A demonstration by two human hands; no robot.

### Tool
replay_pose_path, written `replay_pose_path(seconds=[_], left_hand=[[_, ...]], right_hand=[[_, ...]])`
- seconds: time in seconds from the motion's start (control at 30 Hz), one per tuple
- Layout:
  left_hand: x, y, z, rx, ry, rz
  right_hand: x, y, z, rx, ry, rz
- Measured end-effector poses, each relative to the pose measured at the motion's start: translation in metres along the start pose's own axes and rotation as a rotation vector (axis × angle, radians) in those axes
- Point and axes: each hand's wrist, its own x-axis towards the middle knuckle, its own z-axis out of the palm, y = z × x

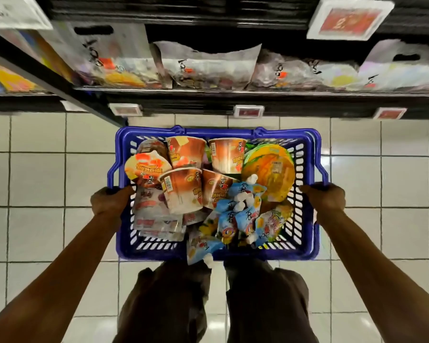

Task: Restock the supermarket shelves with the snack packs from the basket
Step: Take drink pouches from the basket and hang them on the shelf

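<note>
At the bottom centre of the frame the person's dark trousers (169,305) stand over a white tiled floor (35,181). Both bare forearms reach up from the lower corners to a blue plastic basket (159,253) held at mid-frame. The left hand (110,200) curls over the basket's left rim, fingers wrapped on the edge. The right hand (325,198) grips the right rim the same way.

The snack packs fill the basket. A light blue spouted pouch (198,248) hangs over the near rim, and more blue pouches (243,214) are heaped just behind it at lower right. Flat clear sachets (156,219) lie at lower left. Brown-and-white cups (183,191) lie on their sides across the middle and the far side. A round orange-and-green pack (270,169) leans in the far right corner.

Beyond the basket, across the upper part of the frame, a dark shelf (258,92) carries a row of clear bagged packs (208,68), blurred. Small price tags (248,111) sit along the edge below it.
</note>
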Motion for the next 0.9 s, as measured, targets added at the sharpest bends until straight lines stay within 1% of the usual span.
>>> replay_pose_path(seconds=[0.2, 0.33, 0.43, 0.47, 0.53, 0.57, 0.6, 0.63, 0.67, 0.7, 0.73, 0.8, 0.83, 0.9], left_hand=[[0.009, -0.011, 0.008, 0.068, -0.001, 0.031], [0.007, -0.007, 0.007, 0.150, -0.029, 0.107], [-0.001, -0.007, -0.003, 0.243, -0.083, 0.202], [-0.007, -0.009, -0.008, 0.300, -0.073, 0.249], [-0.022, -0.018, -0.018, 0.475, 0.056, 0.420], [-0.035, -0.023, -0.022, 0.515, 0.122, 0.526], [-0.049, -0.030, -0.024, 0.505, 0.139, 0.617], [-0.065, -0.038, -0.024, 0.473, 0.077, 0.676], [-0.081, -0.048, -0.023, 0.450, -0.055, 0.708], [-0.095, -0.058, -0.019, 0.448, -0.218, 0.701], [-0.106, -0.069, -0.015, 0.476, -0.380, 0.666], [-0.119, -0.087, -0.005, 0.620, -0.613, 0.642], [-0.121, -0.094, 0.001, 0.690, -0.690, 0.641], [-0.116, -0.098, 0.014, 0.796, -0.767, 0.659]], right_hand=[[0.008, 0.009, 0.005, 0.003, -0.006, -0.020], [0.013, 0.010, 0.004, 0.000, -0.053, 0.006], [0.009, 0.006, 0.002, -0.037, -0.101, 0.033], [0.004, 0.003, 0.001, -0.061, -0.108, 0.026], [-0.011, 0.002, -0.002, -0.167, -0.069, -0.058], [-0.020, 0.003, -0.005, -0.268, -0.017, -0.154], [-0.031, 0.005, -0.008, -0.384, 0.034, -0.276], [-0.042, 0.008, -0.010, -0.476, 0.061, -0.408], [-0.053, 0.012, -0.012, -0.520, 0.034, -0.519], [-0.061, 0.017, -0.012, -0.529, -0.041, -0.581], [-0.068, 0.024, -0.012, -0.544, -0.135, -0.602], [-0.075, 0.036, -0.006, -0.630, -0.284, -0.581], [-0.075, 0.042, -0.003, -0.663, -0.328, -0.568], [-0.073, 0.049, 0.003, -0.716, -0.380, -0.565]])
